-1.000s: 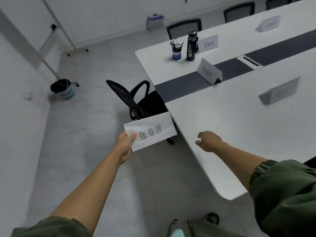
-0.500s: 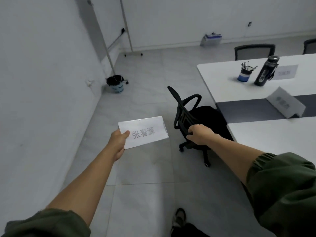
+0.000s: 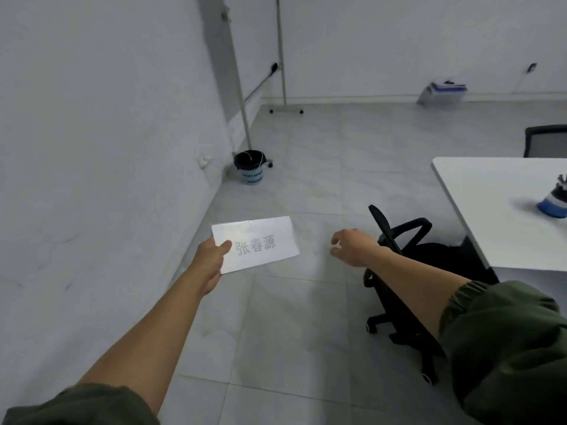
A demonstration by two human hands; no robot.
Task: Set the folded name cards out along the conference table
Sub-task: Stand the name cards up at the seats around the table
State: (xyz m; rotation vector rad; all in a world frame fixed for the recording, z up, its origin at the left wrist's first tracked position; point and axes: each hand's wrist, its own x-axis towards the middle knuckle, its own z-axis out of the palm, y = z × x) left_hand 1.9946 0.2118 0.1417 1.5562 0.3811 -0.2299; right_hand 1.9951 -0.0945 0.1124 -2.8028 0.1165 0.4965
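Right hand [image 3: 352,246] has let go of office chair [image 3: 438,256]; gaze has swung left, most of bench [image 3: 491,216] now out of frame.

Head view: left hand [image 3: 211,262] pinches name card [image 3: 256,248] at its left short end, thumb on top, above floor. Card's long axis runs left to right, print facing up. Right hand's fingers loosely curled, holding nothing, just right of card. Bench lies right, well apart from card; right hand nearer it.

Count: one card, two hands, near chair plus far chair [image 3: 546,142], one pen cup [image 3: 553,204].
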